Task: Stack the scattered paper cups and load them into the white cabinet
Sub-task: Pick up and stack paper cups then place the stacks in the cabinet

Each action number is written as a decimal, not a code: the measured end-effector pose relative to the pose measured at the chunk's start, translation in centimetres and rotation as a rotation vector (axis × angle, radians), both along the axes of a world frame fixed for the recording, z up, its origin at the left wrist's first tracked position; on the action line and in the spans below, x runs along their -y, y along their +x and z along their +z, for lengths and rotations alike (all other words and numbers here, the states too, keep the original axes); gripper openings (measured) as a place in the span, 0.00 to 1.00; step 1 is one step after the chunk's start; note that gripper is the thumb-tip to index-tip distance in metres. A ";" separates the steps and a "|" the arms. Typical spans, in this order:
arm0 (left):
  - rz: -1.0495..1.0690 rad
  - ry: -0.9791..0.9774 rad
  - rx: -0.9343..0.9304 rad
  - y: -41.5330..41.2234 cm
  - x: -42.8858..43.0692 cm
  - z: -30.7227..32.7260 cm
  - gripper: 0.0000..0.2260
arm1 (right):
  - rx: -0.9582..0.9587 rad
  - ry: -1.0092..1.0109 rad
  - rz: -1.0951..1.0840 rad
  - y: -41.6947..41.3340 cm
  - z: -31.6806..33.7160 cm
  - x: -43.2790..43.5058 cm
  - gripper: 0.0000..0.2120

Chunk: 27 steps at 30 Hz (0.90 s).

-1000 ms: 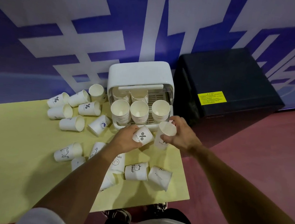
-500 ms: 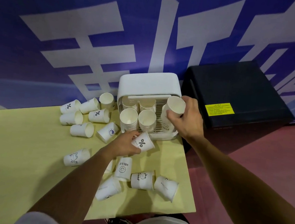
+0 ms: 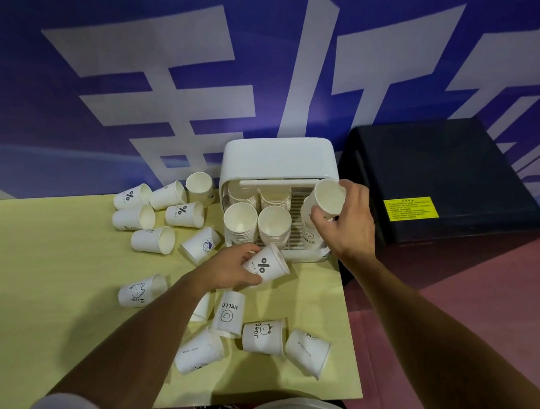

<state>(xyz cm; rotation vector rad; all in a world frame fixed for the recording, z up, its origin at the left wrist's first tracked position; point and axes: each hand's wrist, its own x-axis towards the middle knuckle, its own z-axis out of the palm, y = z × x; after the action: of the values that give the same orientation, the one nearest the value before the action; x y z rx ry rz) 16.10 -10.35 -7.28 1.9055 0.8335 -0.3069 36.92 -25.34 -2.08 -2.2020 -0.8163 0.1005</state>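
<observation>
loose cups (image 3: 263, 336) lie tipped on yellow table (image 3: 34, 278) near edge. left hand (image 3: 228, 266) grips % cup (image 3: 266, 266) before cabinet, unmoved. right hand (image 3: 350, 223) grips plain cup (image 3: 326, 197), now lifted from table onto right stack (image 3: 310, 239) in white cabinet (image 3: 281, 155); nesting nearly done. far cluster (image 3: 156, 211) unstacked. black box (image 3: 450, 177) beside cabinet, likely no obstacle.

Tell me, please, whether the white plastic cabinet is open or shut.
Open: the white cabinet shows paper cup stacks inside its front.

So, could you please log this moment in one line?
right hand holds cup at cabinet stack | left hand grips percent cup
</observation>
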 end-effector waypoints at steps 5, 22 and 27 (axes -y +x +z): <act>-0.015 0.000 0.001 0.4 0.3 0.1 0.32 | 0.007 -0.024 0.026 -0.3 -0.6 0.5 0.32; -0.044 -0.009 -0.029 0.6 0.6 -0.4 0.34 | 0.079 -0.015 0.147 -0.9 -2.5 1.4 0.36; -0.042 -0.028 -0.020 0.9 0.3 -0.3 0.33 | 0.067 -0.063 0.139 -1.0 -2.5 1.2 0.37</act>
<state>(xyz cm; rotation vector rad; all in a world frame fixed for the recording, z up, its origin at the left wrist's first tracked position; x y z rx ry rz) 16.99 -10.63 -7.58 1.8988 0.7996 -0.3623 35.96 -26.56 -4.53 -2.2158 -1.0167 0.1223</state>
